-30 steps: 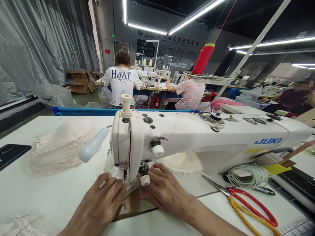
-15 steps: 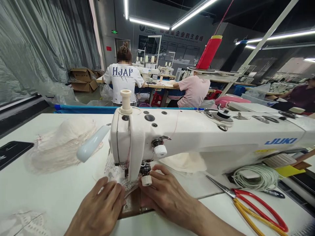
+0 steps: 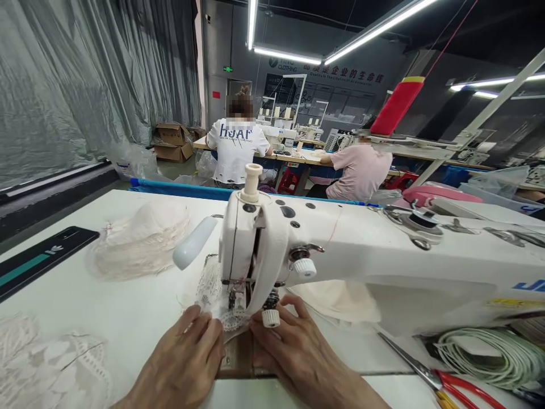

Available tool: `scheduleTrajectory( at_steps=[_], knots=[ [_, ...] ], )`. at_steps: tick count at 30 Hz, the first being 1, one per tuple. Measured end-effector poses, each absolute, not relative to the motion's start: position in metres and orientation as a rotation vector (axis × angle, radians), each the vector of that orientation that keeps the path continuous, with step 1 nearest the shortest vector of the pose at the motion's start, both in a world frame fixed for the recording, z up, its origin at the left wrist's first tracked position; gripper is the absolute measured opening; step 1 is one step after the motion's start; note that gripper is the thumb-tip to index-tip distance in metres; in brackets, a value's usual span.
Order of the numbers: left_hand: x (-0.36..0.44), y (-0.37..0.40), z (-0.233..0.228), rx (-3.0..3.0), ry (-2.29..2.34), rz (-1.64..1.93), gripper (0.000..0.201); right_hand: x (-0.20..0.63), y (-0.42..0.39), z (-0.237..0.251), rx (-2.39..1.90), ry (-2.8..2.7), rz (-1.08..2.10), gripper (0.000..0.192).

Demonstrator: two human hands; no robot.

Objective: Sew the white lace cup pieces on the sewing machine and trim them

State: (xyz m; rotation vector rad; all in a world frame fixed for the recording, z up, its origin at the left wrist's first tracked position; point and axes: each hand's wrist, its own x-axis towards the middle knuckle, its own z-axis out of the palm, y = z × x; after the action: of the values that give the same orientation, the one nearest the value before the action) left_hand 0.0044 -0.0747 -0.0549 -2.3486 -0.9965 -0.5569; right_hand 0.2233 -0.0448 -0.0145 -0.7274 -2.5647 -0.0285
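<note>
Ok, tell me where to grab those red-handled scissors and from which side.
Take the scissors by the red handle loops, coming from the right front. The blades point up-left toward the sewing machine, so the loops are probably the safer end.

This is a clothing factory's sewing floor. A white industrial sewing machine (image 3: 340, 250) stands on a wide white work table (image 3: 106, 324), with a red thread cone (image 3: 397, 106) on a stand above it and stacks of pale lace pieces (image 3: 140, 244) beside it. Behind, two other workers (image 3: 237, 149) sit at more sewing tables under long strip lights (image 3: 374, 25), near cardboard boxes (image 3: 172, 142).
</note>
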Motion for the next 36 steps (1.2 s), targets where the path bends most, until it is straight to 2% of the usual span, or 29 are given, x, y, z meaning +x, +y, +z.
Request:
scheduleTrajectory(
  at_steps=[11, 15, 21, 24, 27, 29, 31, 34, 36],
  knots=[
    [0.003, -0.063, -0.04, -2.352, -1.05, -0.498, 0.029, 0.223, -0.043, -0.019, -0.812, -2.547, -0.107, 0.016],
    [-0.003, -0.053, -0.036, -2.35, -1.091, -0.506, 0.028, 0.222, -0.042, -0.019, -0.846, -2.509, -0.116, 0.02],
    [0.0, -0.057, -0.032, -2.374, -1.155, -0.426, 0.023, 0.216, -0.038, -0.023, -0.899, -2.452, -0.122, 0.005],
    [0.003, -0.069, -0.023, -2.503, -1.214, -0.468, 0.019, 0.213, -0.039, -0.025, -0.998, -2.385, -0.102, 0.009],
    [-0.003, -0.066, -0.003, -2.687, -1.494, -0.46, 0.023, 0.21, -0.044, -0.024, -1.049, -2.372, -0.033, 0.012],
    [-0.014, -0.052, 0.01, -2.581, -1.859, -0.462, 0.026, 0.207, -0.05, -0.021, -1.077, -2.39, 0.057, 0.013],
    [-0.025, -0.032, 0.018, -2.54, -1.963, -0.452, 0.022, 0.204, -0.056, -0.018, -1.125, -2.401, 0.161, 0.011],
    [-0.038, -0.013, 0.016, -2.586, -2.102, -0.348, 0.033, 0.2, -0.065, -0.011, -1.185, -2.393, 0.314, 0.009],
    [-0.044, -0.013, 0.011, -2.621, -2.18, -0.305, 0.032, 0.198, -0.072, -0.007, -1.173, -2.393, 0.403, 0.009]
  ],
)
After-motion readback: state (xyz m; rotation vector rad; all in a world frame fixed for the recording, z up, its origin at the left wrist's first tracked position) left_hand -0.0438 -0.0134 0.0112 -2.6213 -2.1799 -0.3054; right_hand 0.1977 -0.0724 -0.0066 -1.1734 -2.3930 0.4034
